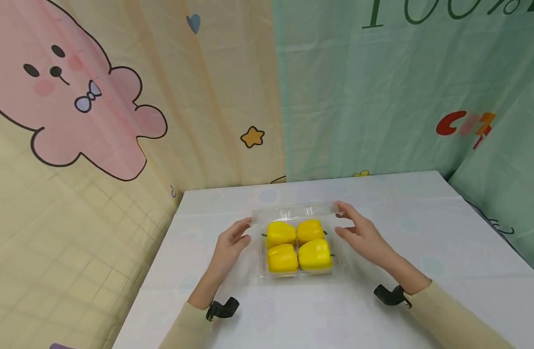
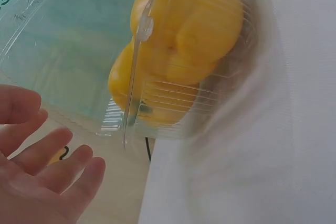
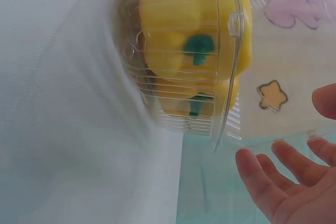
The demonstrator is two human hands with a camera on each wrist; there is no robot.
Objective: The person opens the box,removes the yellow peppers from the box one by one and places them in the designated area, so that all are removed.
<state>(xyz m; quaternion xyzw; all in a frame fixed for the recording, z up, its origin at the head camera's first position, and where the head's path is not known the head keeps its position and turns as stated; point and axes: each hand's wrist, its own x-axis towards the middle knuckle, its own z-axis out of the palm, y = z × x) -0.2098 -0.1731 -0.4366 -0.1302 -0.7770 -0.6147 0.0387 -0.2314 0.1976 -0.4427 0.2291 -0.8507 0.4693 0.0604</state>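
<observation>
A clear plastic clamshell box (image 1: 263,266) sits on the white table, holding several yellow bell peppers (image 1: 315,254) with green stems. Its hinged lid (image 1: 293,212) is raised and tilted at the far side. My left hand (image 1: 230,241) is at the lid's left edge, fingers loosely bent; the left wrist view shows those fingers (image 2: 81,182) spread beside the lid. At the lid's right edge is my right hand (image 1: 364,237), thumb apart from the fingers. In the right wrist view its fingertips (image 3: 281,148) are near the lid's rim; whether they touch it I cannot tell.
A white patterned cloth (image 1: 258,310) covers the table. Behind it hang a yellow curtain (image 1: 223,87) and a green curtain (image 1: 363,97). Each wrist bears a black camera mount, the left mount (image 1: 223,308) and the right mount (image 1: 391,294), low over the table.
</observation>
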